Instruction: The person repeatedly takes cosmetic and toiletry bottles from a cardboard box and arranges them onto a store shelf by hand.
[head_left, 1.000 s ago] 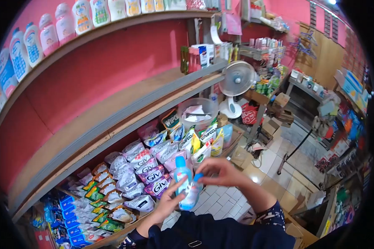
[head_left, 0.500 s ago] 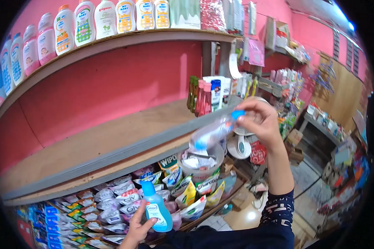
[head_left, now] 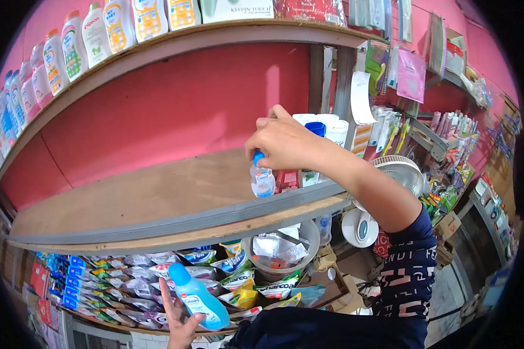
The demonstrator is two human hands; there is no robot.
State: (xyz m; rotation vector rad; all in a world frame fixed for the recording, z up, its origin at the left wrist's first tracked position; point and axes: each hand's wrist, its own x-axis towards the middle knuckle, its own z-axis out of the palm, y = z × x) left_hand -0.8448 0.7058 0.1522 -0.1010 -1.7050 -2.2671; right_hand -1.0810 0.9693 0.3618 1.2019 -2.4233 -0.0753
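My right hand [head_left: 285, 139] pinches the blue cap of a small clear bottle [head_left: 263, 180]. That bottle is upright at the front edge of the brown shelf board [head_left: 140, 186]; whether its base touches the board I cannot tell. Lower down, my left hand [head_left: 181, 323] holds a light-blue bottle [head_left: 202, 303] with a blue cap, tilted in front of the lower shelf. Just behind my right hand stand white bottles [head_left: 335, 131] and one with a dark blue cap [head_left: 315, 128]. My right hand and forearm partly hide this group.
Several baby-product bottles [head_left: 120, 26] line the upper shelf. Below, several refill pouches [head_left: 239, 280] lie in rows beside a clear tub [head_left: 311, 247] holding papers. A white fan [head_left: 399, 174] stands on the right, behind my forearm. A grey rail [head_left: 157, 224] edges the middle shelf.
My right hand has brought the small bottle left and over the shelf board, turning it from slanted to upright. My left hand still holds the light-blue bottle, slightly further left. The view has shifted.
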